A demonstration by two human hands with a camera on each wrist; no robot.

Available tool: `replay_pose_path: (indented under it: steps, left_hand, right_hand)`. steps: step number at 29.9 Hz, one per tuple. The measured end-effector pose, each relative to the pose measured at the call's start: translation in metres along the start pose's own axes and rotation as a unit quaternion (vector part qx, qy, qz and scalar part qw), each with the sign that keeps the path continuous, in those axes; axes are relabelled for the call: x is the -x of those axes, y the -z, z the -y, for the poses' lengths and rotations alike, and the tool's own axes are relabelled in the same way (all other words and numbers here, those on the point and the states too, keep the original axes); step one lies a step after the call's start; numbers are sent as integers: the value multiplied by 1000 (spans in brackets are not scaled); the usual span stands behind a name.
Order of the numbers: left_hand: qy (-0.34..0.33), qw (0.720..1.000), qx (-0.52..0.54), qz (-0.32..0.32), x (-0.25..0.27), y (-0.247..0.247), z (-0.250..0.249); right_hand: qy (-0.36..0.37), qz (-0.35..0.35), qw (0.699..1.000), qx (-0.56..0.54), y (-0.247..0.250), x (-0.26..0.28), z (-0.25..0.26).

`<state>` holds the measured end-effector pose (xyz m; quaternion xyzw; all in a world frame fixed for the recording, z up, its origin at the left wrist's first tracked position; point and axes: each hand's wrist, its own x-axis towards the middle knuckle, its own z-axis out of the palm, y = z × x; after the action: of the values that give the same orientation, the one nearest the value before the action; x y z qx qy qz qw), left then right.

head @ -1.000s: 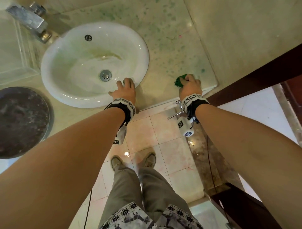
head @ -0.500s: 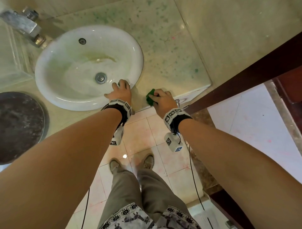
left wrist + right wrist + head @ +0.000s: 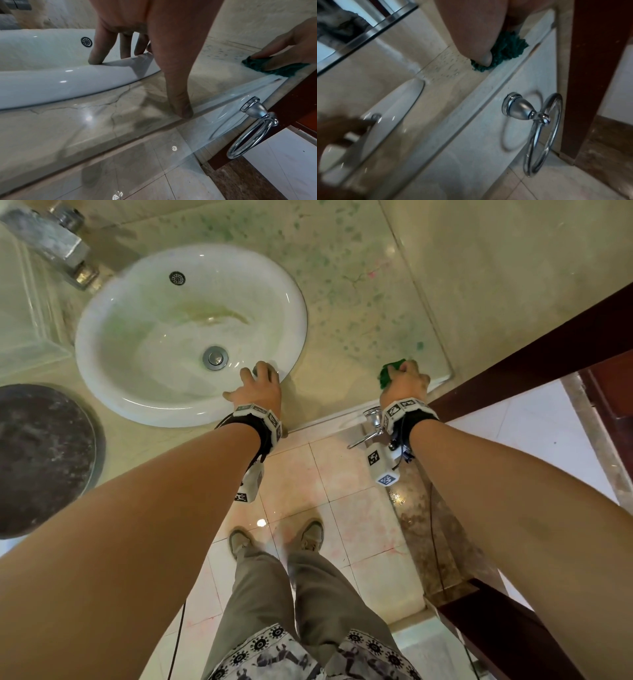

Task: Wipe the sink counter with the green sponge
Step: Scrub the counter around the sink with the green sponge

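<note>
One sink [image 3: 102, 378], one green sponge [image 3: 388, 374], two hands, one faucet [image 3: 51, 241], one towel ring [image 3: 248, 135].

The right hand [image 3: 406, 385] presses the shaggy green sponge [image 3: 388, 373] onto the beige marble sink counter [image 3: 342, 337] near its front edge. Left of this grip, well apart, the left hand [image 3: 258, 392] rests on the round white ceramic basin [image 3: 144, 402] rim; below the grip hangs the chrome metal towel ring [image 3: 542, 135].

This was a bathroom. A white oval sink [image 3: 102, 344] with a metal drain [image 3: 215, 357] sat in a pale stone counter [image 3: 342, 302], a chrome faucet [image 3: 51, 241] behind it. A chrome towel ring [image 3: 539, 129] hung on the counter's front, above a glossy tiled floor [image 3: 308, 481].
</note>
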<state>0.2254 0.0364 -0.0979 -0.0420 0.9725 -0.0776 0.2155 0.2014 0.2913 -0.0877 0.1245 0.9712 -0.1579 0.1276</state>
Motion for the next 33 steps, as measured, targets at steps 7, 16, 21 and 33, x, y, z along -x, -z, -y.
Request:
replay_pose_path:
  steps: [7,16,21,33]
  left_hand:
    - [4,1000,-1,2,4,3,0]
    - [0,999,-17,40,7,17,-1]
    - [20,998,43,46,-17,24,-12]
    - [17,997,75,31,-67,40,-41]
  right_hand:
    - [134,19,991,-20,-21,23,33]
    - [220,78,972,-7,-35,31,60]
    - [210,93,973,9,-25,25,67]
    - [71,45,996,-44,31,-18,50]
